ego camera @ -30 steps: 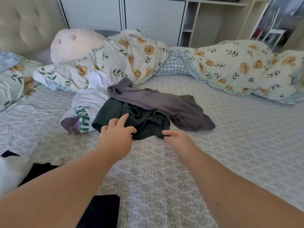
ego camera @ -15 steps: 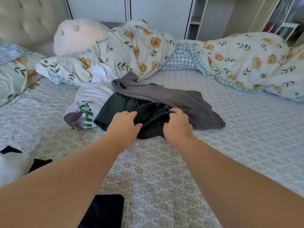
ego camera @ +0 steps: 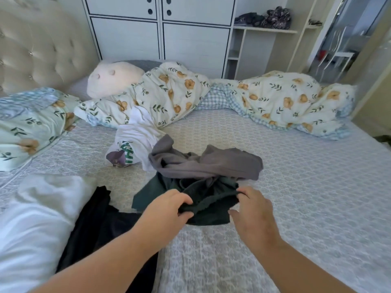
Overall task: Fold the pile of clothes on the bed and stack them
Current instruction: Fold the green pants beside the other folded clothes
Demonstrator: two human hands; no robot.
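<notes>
On the bed point(ego camera: 296, 208), white cloth point(ego camera: 31, 218) and a black garment point(ego camera: 95, 218) lie at the left, beside a white printed shirt point(ego camera: 135, 142). At centre, the left hand point(ego camera: 167, 210) and the right hand point(ego camera: 254, 210) each pinch an edge of a dark green garment point(ego camera: 207, 206) lying under a grey one point(ego camera: 211, 166). A floral duvet point(ego camera: 285, 102) sits bunched behind.

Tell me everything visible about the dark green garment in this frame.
The dark green garment is soft, matte cloth, crumpled and unfolded, lying on the patterned bedsheet. The left hand and right hand each pinch its near edge, holding a band of cloth between them. A grey garment lies draped over its far part. What kind of garment it is cannot be told.
</notes>
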